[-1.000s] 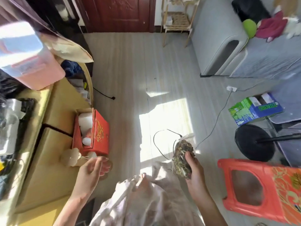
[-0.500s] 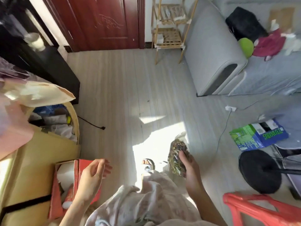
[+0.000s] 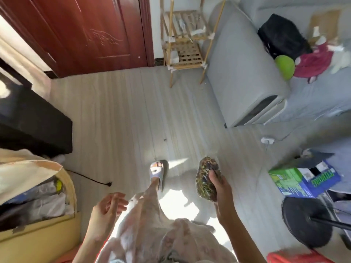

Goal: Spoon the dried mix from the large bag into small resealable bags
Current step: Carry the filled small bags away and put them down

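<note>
the person had risen and was stepping out across the pale plank floor (image 3: 121, 118); a moment earlier the red cardboard box and the red plastic stool sat close in front of them, and now only a sliver of the red plastic stool (image 3: 296, 258) showed at the bottom edge, while a foot in a pale blue slipper (image 3: 157, 172) had come forward. the right hand (image 3: 221, 186) still clasped the small clear resealable bag packed with dried mix (image 3: 207, 179), thumb laid across its front, fingers curled behind it, held out above the floor just right of the slipper. the left hand (image 3: 108, 207) hung loose and held nothing, fingers softly bent. to my eye this bag was filled and being carried off somewhere, so one portion looked done; the large bag and the spoon were nowhere to be seen from here.

counted: one filled small bag, two hands, one slipper showing. around the room, one dark red wooden door (image 3: 91, 33), one light wooden slatted shelf rack (image 3: 185, 48), one grey sofa (image 3: 245, 73) with one green ball (image 3: 284, 67) on it, one green and blue printed carton (image 3: 302, 180), and one black round fan base (image 3: 307, 223).
</note>
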`<state>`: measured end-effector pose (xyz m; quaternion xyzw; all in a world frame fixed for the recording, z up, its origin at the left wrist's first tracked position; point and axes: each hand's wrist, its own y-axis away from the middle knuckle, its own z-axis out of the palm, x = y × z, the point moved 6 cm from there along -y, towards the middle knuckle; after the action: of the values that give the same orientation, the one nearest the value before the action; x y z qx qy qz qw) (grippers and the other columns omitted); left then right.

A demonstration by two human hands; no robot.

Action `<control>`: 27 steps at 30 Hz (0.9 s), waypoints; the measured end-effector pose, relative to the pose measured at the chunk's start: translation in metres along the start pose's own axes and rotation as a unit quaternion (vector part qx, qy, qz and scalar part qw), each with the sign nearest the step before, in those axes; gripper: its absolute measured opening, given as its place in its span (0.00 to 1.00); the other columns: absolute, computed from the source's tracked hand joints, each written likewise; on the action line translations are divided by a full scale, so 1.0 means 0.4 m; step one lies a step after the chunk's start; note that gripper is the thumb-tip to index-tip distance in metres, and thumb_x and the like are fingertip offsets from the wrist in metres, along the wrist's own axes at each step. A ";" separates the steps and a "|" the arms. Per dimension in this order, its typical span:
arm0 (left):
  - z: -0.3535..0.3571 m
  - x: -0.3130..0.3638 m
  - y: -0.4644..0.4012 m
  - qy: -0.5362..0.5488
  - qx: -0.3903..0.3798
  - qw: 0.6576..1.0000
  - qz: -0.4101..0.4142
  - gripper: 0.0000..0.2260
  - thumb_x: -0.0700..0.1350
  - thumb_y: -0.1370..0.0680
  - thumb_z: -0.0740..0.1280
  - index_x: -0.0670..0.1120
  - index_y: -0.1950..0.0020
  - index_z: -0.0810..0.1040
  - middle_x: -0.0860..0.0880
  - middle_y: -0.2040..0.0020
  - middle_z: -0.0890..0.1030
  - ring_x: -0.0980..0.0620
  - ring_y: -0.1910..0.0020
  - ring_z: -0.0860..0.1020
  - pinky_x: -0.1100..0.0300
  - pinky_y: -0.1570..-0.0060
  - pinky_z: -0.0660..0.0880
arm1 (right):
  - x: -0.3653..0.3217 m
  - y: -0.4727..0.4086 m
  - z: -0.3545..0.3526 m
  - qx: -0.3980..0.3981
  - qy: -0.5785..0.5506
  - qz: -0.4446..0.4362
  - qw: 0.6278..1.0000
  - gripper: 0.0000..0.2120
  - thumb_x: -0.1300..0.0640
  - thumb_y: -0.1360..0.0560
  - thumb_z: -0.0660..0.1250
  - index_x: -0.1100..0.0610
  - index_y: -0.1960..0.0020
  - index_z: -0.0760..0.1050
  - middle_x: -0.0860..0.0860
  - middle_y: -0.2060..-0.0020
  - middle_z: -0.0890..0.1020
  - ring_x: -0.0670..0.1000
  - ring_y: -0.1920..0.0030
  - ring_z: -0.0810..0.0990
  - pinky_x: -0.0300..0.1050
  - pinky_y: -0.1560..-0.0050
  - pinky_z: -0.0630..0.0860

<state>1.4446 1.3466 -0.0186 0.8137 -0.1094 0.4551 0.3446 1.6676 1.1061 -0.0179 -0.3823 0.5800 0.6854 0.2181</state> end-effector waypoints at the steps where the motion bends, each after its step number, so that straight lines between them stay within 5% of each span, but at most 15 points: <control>1: 0.007 0.032 -0.059 -0.003 -0.003 1.000 0.005 0.11 0.42 0.20 0.60 0.42 0.57 0.80 0.46 0.68 0.83 0.47 0.65 0.82 0.61 0.65 0.78 | -0.022 -0.039 0.021 0.004 -0.003 0.002 1.000 0.28 0.42 0.37 0.70 0.55 0.41 0.76 0.54 0.46 0.82 0.54 0.46 0.81 0.52 0.46 0.78; 4: 0.017 0.158 -0.250 -0.032 -0.024 0.999 0.037 0.11 0.42 0.20 0.59 0.43 0.57 0.79 0.46 0.66 0.83 0.50 0.65 0.82 0.61 0.64 0.78 | -0.105 -0.160 0.100 0.023 -0.025 0.014 0.999 0.23 0.45 0.36 0.70 0.54 0.44 0.76 0.56 0.45 0.81 0.56 0.45 0.80 0.54 0.42 0.76; 14: 0.112 0.571 -0.799 -0.100 -0.114 0.985 0.078 0.11 0.39 0.20 0.59 0.47 0.58 0.79 0.51 0.67 0.82 0.56 0.66 0.81 0.69 0.64 0.76 | -0.462 -0.484 0.310 0.042 -0.053 -0.009 0.998 0.31 0.43 0.37 0.70 0.59 0.38 0.75 0.59 0.44 0.81 0.58 0.44 0.80 0.59 0.40 0.76; 27: 0.352 0.837 -1.208 -0.051 -0.065 0.996 0.029 0.12 0.38 0.20 0.59 0.46 0.58 0.80 0.50 0.65 0.83 0.51 0.65 0.81 0.55 0.60 0.76 | -0.845 -1.034 0.345 0.063 -0.059 -0.002 0.996 0.23 0.46 0.33 0.70 0.56 0.42 0.77 0.56 0.45 0.81 0.56 0.43 0.79 0.58 0.42 0.76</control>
<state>1.9643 1.6559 -0.0174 0.8082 -0.1799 0.4152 0.3770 2.1442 1.3836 -0.0102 -0.3278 0.6076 0.6683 0.2770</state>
